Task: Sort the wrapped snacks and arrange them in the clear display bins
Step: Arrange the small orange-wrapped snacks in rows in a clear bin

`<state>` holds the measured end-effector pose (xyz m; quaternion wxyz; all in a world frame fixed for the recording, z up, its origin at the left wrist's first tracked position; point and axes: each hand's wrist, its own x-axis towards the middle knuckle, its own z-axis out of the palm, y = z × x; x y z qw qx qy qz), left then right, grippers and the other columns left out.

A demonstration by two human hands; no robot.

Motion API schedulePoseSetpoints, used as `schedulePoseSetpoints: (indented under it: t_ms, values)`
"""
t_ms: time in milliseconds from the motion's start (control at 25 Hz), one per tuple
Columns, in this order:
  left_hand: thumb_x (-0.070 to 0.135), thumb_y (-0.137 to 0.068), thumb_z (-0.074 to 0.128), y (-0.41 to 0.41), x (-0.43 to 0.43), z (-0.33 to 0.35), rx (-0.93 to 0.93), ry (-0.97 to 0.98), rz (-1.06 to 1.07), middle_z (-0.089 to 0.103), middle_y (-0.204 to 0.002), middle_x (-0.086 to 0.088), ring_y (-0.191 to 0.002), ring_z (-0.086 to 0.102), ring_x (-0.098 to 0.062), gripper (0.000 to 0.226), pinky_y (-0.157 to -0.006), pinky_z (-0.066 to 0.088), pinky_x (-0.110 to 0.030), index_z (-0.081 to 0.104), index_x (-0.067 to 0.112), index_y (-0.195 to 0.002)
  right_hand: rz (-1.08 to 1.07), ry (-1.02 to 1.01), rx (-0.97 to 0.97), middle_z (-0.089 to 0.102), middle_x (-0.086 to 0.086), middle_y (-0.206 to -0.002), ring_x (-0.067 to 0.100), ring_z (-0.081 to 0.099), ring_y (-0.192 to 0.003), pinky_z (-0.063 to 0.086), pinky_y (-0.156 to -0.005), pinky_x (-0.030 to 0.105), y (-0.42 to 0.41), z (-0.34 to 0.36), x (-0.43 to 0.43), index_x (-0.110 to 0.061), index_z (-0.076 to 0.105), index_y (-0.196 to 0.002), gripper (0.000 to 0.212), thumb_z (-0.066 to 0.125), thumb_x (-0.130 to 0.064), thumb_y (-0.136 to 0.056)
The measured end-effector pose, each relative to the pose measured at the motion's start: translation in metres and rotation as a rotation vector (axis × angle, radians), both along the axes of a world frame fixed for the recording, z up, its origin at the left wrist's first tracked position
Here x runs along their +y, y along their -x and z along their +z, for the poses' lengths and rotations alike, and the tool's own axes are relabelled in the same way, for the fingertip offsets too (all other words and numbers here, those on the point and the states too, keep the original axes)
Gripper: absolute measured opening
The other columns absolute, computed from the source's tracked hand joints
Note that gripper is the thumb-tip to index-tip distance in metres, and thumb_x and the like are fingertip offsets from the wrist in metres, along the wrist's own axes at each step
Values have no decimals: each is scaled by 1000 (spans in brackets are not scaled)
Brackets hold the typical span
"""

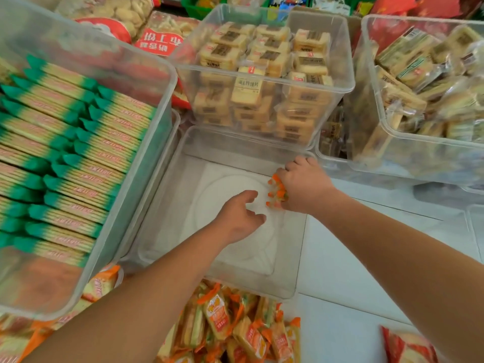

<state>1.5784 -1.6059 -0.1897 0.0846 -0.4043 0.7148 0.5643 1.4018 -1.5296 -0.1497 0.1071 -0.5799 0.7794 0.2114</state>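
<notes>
Head view, as I read it from the remote station. The right hand curls round a small bunch of orange-wrapped snacks. Their crimped ends stick out on the hand's left side, and its fingertips are hidden beneath the hand. I see perhaps three or four packets, though blur prevents a count. The bunch sits inside the front clear bin, close against its right wall. The left hand hovers over the bin floor just beside the bunch, fingers loosely bent and apart, holding nothing. Below the bin lies a loose pile of orange packets. Left: bin of green-edged crackers. Behind: bin of beige cakes.
</notes>
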Motion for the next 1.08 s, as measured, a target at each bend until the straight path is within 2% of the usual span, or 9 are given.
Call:
schedulePoseSetpoints:
  t_ms: [80, 200, 320, 400, 480, 640, 760, 840, 1080]
  values:
    - [28, -92, 74, 13, 3, -10, -25, 15, 10, 49, -149, 3, -116, 62, -18, 70, -99, 49, -28, 41, 25, -153, -21, 97, -44, 61, 1, -125, 26, 51, -121, 36, -105, 37, 0, 3, 8, -22, 58, -133, 75, 64, -75, -80]
    - [31, -91, 74, 30, 9, -17, -31, 96, -30, 53, -136, 5, -127, 57, -20, 70, -106, 46, -31, 43, 23, -152, 1, 434, -101, 66, 2, -114, 29, 58, -113, 45, -98, 39, 3, 10, 29, -17, 69, -119, 60, 83, -55, -75]
    - [29, -90, 75, 46, 7, -23, 10, 118, -44, 54, -119, 10, -115, 60, -16, 61, -99, 48, -30, 49, 22, -145, -143, 675, -124, 60, 10, -135, 34, 53, -128, 54, -91, 46, 4, 7, 53, -12, 64, -130, 59, 79, -45, -83]
    - [30, -87, 76, 55, 3, -29, 31, 155, -74, 63, -114, 11, -99, 64, -14, 50, -94, 54, -35, 56, 28, -132, -271, 725, -111, 52, 14, -147, 34, 48, -138, 56, -90, 46, 3, -5, 66, -7, 56, -140, 64, 72, -45, -91]
    - [28, -82, 78, 62, 0, -40, 65, 156, -93, 69, -104, 14, -92, 68, -11, 43, -89, 59, -37, 60, 35, -120, -324, 770, -101, 51, 16, -151, 33, 47, -142, 54, -102, 46, 0, -21, 74, -1, 53, -143, 64, 66, -43, -98]
    - [19, -85, 78, 69, 0, -47, 119, 158, -100, 73, -102, 17, -93, 69, 0, 50, -86, 55, -23, 59, 38, -129, -285, 820, -91, 51, 18, -153, 33, 44, -146, 46, -113, 49, -3, -38, 74, 1, 54, -143, 56, 55, -39, -104]
    - [29, -87, 76, 65, 7, -51, 166, 303, -99, 72, -101, 13, -93, 69, -9, 46, -85, 58, -34, 58, 39, -128, -302, 805, -107, 47, 18, -156, 34, 41, -148, 46, -112, 51, -5, -40, 74, -1, 53, -145, 54, 51, -38, -105]
    - [32, -87, 76, 64, 11, -52, 154, 390, -92, 67, -101, 6, -91, 65, -12, 46, -83, 56, -33, 58, 39, -129, -302, 797, -114, 48, 18, -155, 34, 42, -148, 48, -110, 52, -5, -37, 73, -1, 55, -143, 52, 54, -36, -105]
    - [30, -83, 84, 58, 11, -34, 135, 209, 72, 70, -92, 11, -86, 66, -12, 39, -84, 54, -28, 70, 27, -119, -436, 856, -213, 61, 5, -144, 25, 56, -133, 57, -92, 43, -12, -12, 78, -13, 64, -136, 49, 65, -44, -98]
